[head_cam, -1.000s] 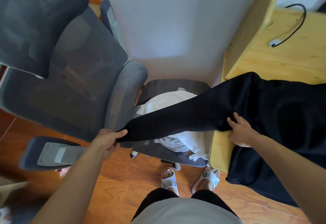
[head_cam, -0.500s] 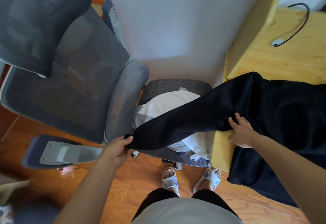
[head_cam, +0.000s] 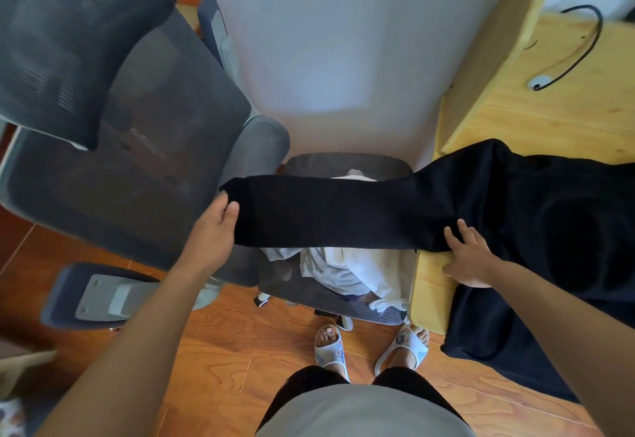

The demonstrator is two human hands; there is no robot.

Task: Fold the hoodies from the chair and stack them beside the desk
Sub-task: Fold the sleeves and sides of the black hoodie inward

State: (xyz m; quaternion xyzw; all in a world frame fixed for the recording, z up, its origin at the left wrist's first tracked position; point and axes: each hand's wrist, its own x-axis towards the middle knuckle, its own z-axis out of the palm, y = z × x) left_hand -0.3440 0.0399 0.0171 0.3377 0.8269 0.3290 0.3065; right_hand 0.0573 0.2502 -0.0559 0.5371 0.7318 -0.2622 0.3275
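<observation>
A black hoodie (head_cam: 549, 216) lies spread over the left end of the wooden desk (head_cam: 563, 117), its lower part hanging off the front edge. One sleeve stretches out leftward above the chair seat. My left hand (head_cam: 216, 230) grips the cuff of that sleeve, held up in the air. My right hand (head_cam: 470, 258) presses flat on the hoodie near the sleeve's base at the desk corner. A white hoodie (head_cam: 350, 271) lies crumpled on the grey mesh chair seat (head_cam: 302, 285), partly hidden under the sleeve.
The grey office chair's tall backrest (head_cam: 130, 134) and armrest (head_cam: 103, 295) fill the left. A white wall (head_cam: 343, 58) stands behind the chair. A black cable (head_cam: 580, 48) lies on the desk top. My feet in white sandals (head_cam: 371, 347) stand on the wooden floor.
My left hand has raised the sleeve cuff and carried it right, so the sleeve now stretches level over the chair seat. My right hand stays pressed on the hoodie.
</observation>
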